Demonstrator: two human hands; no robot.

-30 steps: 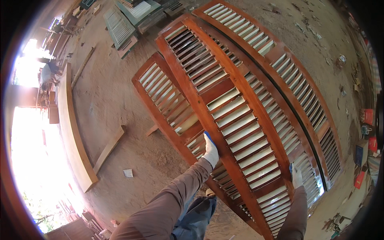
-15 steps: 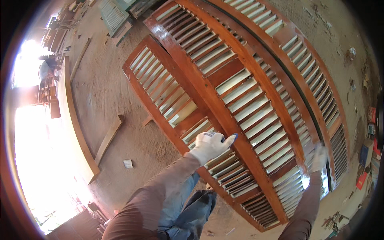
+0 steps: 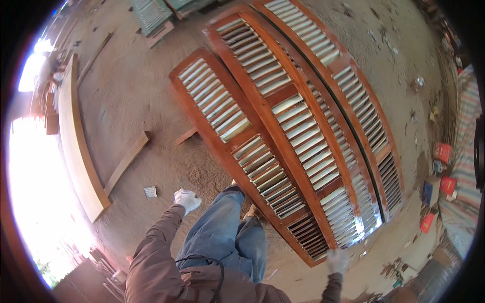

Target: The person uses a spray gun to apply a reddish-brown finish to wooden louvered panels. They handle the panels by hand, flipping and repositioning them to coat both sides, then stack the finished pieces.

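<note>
Several reddish-brown louvred shutter panels with pale slats lie side by side. The nearest panel (image 3: 237,161) is on the left, the middle panel (image 3: 280,113) overlaps beside it, and the far panel (image 3: 348,70) lies beyond a dark gap. My left hand (image 3: 188,200), in a white glove, hangs off the panels over the dirt floor, left of my knee. Its fingers look curled in, with nothing seen in them. My right hand (image 3: 337,261), also in a white glove, is by the panels' lower end; motion blurs its fingers, and whether it touches a panel cannot be told.
A long pale board (image 3: 76,136) and a shorter wooden strip (image 3: 126,162) lie on the dirt floor at left. Green louvred panels (image 3: 151,17) are at the far end. Red boxes (image 3: 442,151) and a striped sheet (image 3: 467,126) lie at right.
My left hand has come off the nearest panels and moved left over the floor. My right hand has drawn back toward me from the far panel. The view has shifted, showing more of my legs.
</note>
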